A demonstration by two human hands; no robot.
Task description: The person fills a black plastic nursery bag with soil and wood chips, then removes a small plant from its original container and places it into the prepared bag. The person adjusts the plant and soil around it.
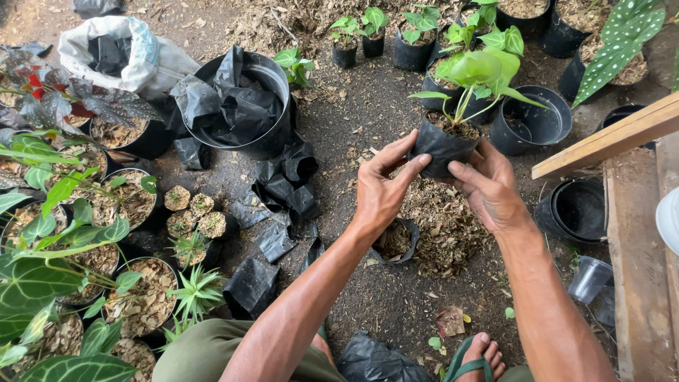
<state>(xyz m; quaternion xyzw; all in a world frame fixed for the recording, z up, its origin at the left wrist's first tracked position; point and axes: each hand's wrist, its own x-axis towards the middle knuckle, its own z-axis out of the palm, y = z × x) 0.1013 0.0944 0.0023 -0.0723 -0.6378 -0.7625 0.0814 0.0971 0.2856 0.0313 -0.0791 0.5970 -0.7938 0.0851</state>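
Note:
Both my hands hold a small black plastic grow bag [440, 150] with a green leafy seedling [477, 71] standing in it. My left hand [382, 187] grips the bag's left side, thumb over the rim. My right hand [488, 185] clasps its right side from below. The bag is held above a pile of brown chipped bark and soil [442, 223] on the ground. Under my left wrist lies a second small black bag [396, 242], partly filled with the same mix.
A large black pot stuffed with empty black bags [237, 102] stands at the left, loose bags [283, 187] strewn beside it. Potted plants [106, 233] crowd the left edge and the back. Empty black pots [534, 120] and a wooden bench [636, 233] are at the right. My sandalled foot [477, 357] is below.

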